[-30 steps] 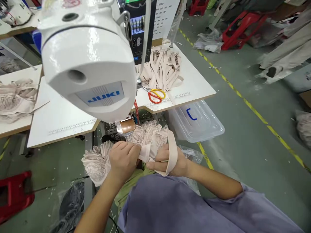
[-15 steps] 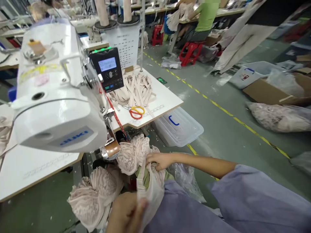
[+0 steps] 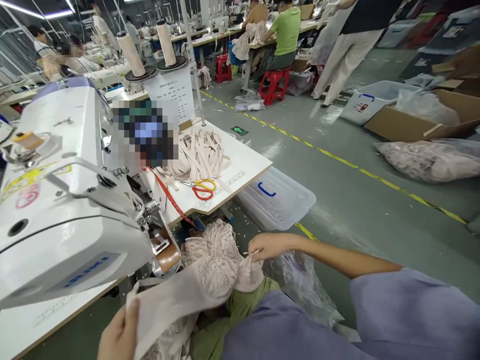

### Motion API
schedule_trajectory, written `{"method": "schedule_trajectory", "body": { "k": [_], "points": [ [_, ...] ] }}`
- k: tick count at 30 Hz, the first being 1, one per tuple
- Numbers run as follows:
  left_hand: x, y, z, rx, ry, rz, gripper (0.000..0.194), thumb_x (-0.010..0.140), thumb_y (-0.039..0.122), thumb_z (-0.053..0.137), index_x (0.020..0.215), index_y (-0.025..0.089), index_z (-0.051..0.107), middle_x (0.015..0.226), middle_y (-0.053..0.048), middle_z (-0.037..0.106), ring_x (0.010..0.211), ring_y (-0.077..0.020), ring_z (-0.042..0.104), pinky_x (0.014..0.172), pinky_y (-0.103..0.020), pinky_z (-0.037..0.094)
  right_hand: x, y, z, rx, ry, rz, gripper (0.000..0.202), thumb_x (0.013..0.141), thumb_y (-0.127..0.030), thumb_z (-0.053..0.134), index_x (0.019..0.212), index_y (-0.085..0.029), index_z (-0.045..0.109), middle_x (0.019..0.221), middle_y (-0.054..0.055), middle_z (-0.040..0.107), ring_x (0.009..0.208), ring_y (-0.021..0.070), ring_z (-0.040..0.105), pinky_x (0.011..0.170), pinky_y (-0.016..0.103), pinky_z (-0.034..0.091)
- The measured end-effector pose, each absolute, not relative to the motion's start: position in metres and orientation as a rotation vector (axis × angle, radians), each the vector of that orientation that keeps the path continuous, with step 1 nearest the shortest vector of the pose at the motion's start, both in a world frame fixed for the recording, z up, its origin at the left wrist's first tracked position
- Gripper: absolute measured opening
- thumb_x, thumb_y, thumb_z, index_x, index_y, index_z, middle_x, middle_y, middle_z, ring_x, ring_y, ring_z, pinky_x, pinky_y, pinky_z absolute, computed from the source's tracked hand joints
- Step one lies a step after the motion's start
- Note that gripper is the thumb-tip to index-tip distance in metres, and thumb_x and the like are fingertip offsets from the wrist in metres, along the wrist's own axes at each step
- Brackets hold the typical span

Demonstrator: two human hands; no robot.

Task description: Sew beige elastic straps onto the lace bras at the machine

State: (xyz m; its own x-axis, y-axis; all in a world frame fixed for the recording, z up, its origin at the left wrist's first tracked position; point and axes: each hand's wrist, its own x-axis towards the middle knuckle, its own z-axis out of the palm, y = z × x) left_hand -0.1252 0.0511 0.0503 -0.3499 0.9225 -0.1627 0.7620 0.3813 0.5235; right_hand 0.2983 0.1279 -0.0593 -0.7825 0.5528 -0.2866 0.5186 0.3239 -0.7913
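A pale pink lace bra (image 3: 219, 275) is stretched across my lap between my two hands. At the lower left, my left hand (image 3: 119, 332) grips the end of its wide band, thumb on top. My right hand (image 3: 264, 246) pinches the bra near its far cup, fingers closed on the edge. Behind this bra lie more lace bras (image 3: 221, 235) by the sewing machine's arm, and others (image 3: 170, 340) hang beneath the band, partly hidden. The white sewing machine (image 3: 75, 240) stands close on the left.
Scissors (image 3: 203, 189) with red and yellow handles lie on the white table (image 3: 243, 167) beside a heap of beige straps (image 3: 198, 155). A lidded clear plastic box (image 3: 281, 200) sits under the table corner. Cardboard (image 3: 416, 117) and bags are at the right; co-workers are farther back.
My left hand has moved left and down, drawing the band out sideways. My right hand has shifted slightly right, and the bra is now spread between them. The view has turned a little.
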Motion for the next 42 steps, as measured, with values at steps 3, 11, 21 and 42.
{"method": "schedule_trajectory", "body": {
  "k": [3,11,21,42],
  "points": [
    [-0.077,0.074,0.026,1.870,2.183,0.544,0.049,0.080,0.054,0.055,0.096,0.011,0.072,0.091,-0.022,0.071,0.101,-0.0463,0.063,0.090,-0.062,0.045,0.278,0.123,-0.019,-0.848,-2.441,1.556,0.035,0.095,-0.045,0.053,0.085,-0.015,0.069,0.076,-0.001,0.061,0.069,0.0109,0.055,0.063,0.020,0.039],
    [0.038,0.047,-0.001,1.426,1.097,0.253,0.040,0.089,0.053,0.051,0.077,0.017,0.064,0.071,-0.003,0.059,0.072,-0.0206,0.056,0.067,-0.029,0.043,0.239,0.226,0.024,-1.569,-2.181,0.954,0.036,0.089,-0.052,0.062,0.095,-0.017,0.069,0.092,0.002,0.071,0.080,0.0134,0.063,0.069,0.021,0.047],
    [-0.002,0.043,-0.010,1.306,1.241,0.493,0.061,0.082,0.076,0.048,0.071,0.017,0.063,0.062,0.000,0.050,0.065,-0.0160,0.045,0.065,-0.028,0.037,0.251,0.379,0.037,-2.070,-1.761,0.725,0.032,0.094,-0.035,0.062,0.119,-0.015,0.061,0.122,0.009,0.062,0.108,0.0229,0.062,0.093,0.046,0.053],
    [-0.048,0.045,0.063,1.299,1.650,0.735,0.041,0.095,0.053,0.048,0.086,0.018,0.068,0.062,0.003,0.050,0.058,-0.0125,0.044,0.054,-0.022,0.032,0.194,0.125,0.038,-0.812,-1.560,1.899,0.025,0.088,-0.040,0.067,0.095,-0.017,0.071,0.126,0.010,0.061,0.098,0.0157,0.062,0.085,0.030,0.050]
  ]
}}
